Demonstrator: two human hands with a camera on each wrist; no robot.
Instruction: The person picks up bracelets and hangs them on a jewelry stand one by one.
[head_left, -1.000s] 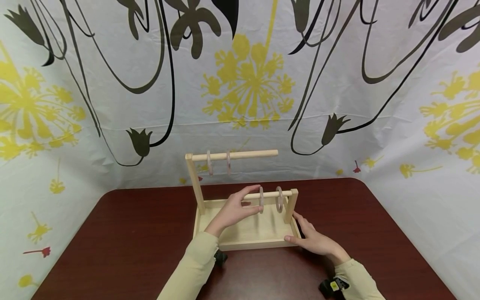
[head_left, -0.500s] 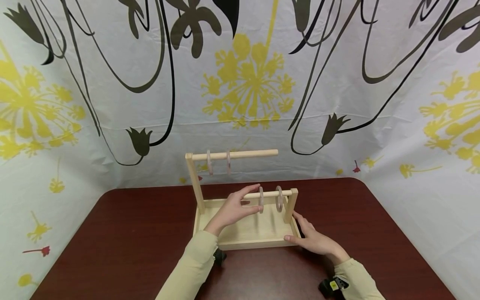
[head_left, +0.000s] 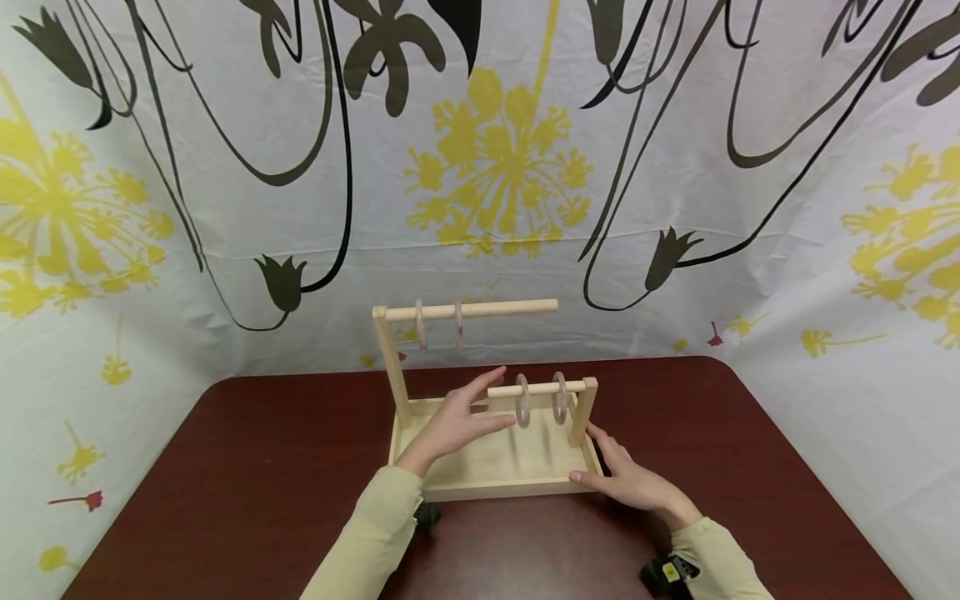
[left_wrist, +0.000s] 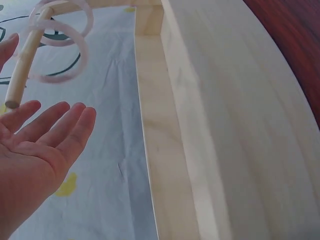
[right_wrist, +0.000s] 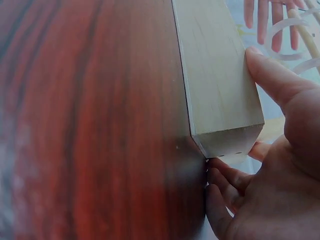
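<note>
A wooden stand has a shallow tray [head_left: 495, 488], a lower rod [head_left: 543, 388] and an upper rod [head_left: 510, 308]. Two pale pinkish, translucent bangles hang on the lower rod: one nearer its free end [head_left: 527, 405], the other [head_left: 564, 402] nearer its post. My left hand [head_left: 454, 423] is just left of the nearer bangle, thumb and fingers spread apart around the rod's free end, holding nothing; the left wrist view shows its palm [left_wrist: 45, 145]. At the tray's front right corner my right hand [head_left: 630, 483] grips, thumb on the front wall, fingers against the side.
Two similar bangles, one left [head_left: 422, 335] and one right [head_left: 459, 332], hang on the upper rod above my left hand. Under the stand is a dark red-brown wooden table [head_left: 285, 475]. A patterned cloth [head_left: 480, 200] hangs behind it.
My left hand has let go of the bangle nearer the lower rod's free end and drawn back left. That bangle stays hanging on the rod. The right hand keeps its place.
</note>
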